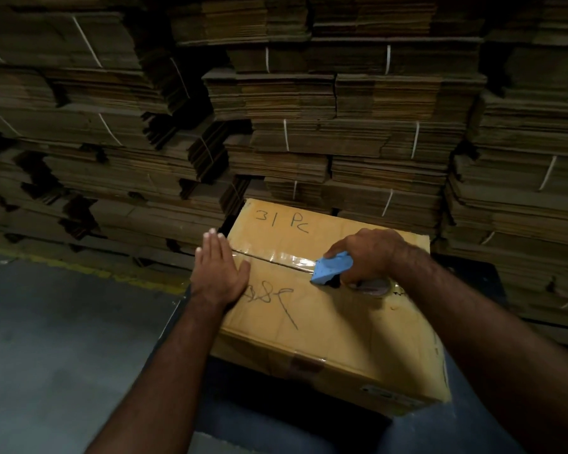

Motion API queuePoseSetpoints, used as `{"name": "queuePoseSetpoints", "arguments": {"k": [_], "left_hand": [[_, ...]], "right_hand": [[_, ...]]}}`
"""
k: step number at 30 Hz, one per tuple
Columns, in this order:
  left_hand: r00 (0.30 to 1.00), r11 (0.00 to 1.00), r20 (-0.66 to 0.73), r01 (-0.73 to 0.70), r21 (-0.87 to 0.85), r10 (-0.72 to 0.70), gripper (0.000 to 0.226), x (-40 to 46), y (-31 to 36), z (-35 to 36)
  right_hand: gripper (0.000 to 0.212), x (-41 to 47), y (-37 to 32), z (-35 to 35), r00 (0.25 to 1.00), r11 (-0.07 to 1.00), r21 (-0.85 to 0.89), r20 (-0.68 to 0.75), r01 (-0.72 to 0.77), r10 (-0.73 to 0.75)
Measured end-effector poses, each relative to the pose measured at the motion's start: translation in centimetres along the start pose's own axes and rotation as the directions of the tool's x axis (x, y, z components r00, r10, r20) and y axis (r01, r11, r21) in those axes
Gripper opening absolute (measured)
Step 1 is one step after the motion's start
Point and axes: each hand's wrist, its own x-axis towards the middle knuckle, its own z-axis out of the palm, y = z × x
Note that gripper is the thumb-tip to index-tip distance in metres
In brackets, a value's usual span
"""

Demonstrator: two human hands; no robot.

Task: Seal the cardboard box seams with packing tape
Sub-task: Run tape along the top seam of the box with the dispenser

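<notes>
Cardboard box (325,306) judged stiff, steadied flat-palmed by left hand (218,273) — fingers spread — right hand (364,257) clamped around blue tape dispenser (332,268) on centre seam.

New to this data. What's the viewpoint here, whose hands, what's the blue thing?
There is one picture, from a wide-angle camera worn on a person's head, looking forward and down. There is no robot: the two bare arms coming in from the bottom are the wearer's own. The left hand lies flat and open on the cardboard box, at its left edge, over the end of the centre seam. The right hand grips a blue tape dispenser with a roll of packing tape, set on the seam; glossy tape already covers the stretch between the hands. The top carries handwriting, "31 Pc". Behind stand stacks of flattened cartons, tied in bundles.
</notes>
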Motion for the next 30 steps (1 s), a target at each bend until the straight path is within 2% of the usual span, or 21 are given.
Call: {"name": "queuePoseSetpoints", "arguments": {"k": [4, 8, 16, 18, 21, 25, 27, 30], "left_hand": [[0.978, 0.977, 0.033, -0.209, 0.046, 0.208, 0.079, -1.5, 1.9, 0.1], [0.901, 0.907, 0.109, -0.421, -0.016, 0.420, 0.080, -3.0, 6.6, 1.3], [0.927, 0.929, 0.100, -0.367, 0.054, 0.361, 0.088, -2.8, 7.2, 1.8], [0.927, 0.926, 0.104, -0.369, 0.072, 0.361, 0.088, -3.0, 7.2, 1.8], [0.924, 0.924, 0.101, -0.376, 0.070, 0.369, 0.089, -3.3, 7.1, 1.6], [0.942, 0.943, 0.084, -0.329, 0.044, 0.325, 0.097, -3.9, 8.8, 1.5], [0.923, 0.926, 0.094, -0.377, 0.015, 0.374, 0.099, -4.5, 10.5, 1.7], [0.838, 0.845, 0.130, -0.534, -0.009, 0.530, 0.093, -4.5, 13.5, 1.9]], "right_hand": [[0.068, 0.1, -0.2, -0.1, 1.000, 1.000, -0.007, -0.011, -0.006, 0.006], [0.067, -0.1, -0.1, 0.1, 1.000, 1.000, -0.004, -0.016, -0.002, 0.002], [0.068, -1.6, 1.8, -0.2, 0.996, 0.997, 0.027, -0.053, 0.078, -0.076], [0.070, -3.0, 3.8, 0.7, 0.999, 0.999, -0.012, -0.025, 0.048, -0.048], [0.071, -4.6, 5.4, 1.7, 1.000, 1.000, 0.027, 0.017, -0.012, 0.011], [0.068, -4.5, 4.5, 1.4, 0.999, 0.999, -0.029, -0.026, -0.027, 0.026], [0.066, -4.6, 4.3, 1.8, 0.999, 0.999, -0.033, -0.024, -0.033, 0.032], [0.065, -5.0, 4.9, 2.0, 0.999, 0.999, -0.025, -0.023, -0.045, 0.045]]}}
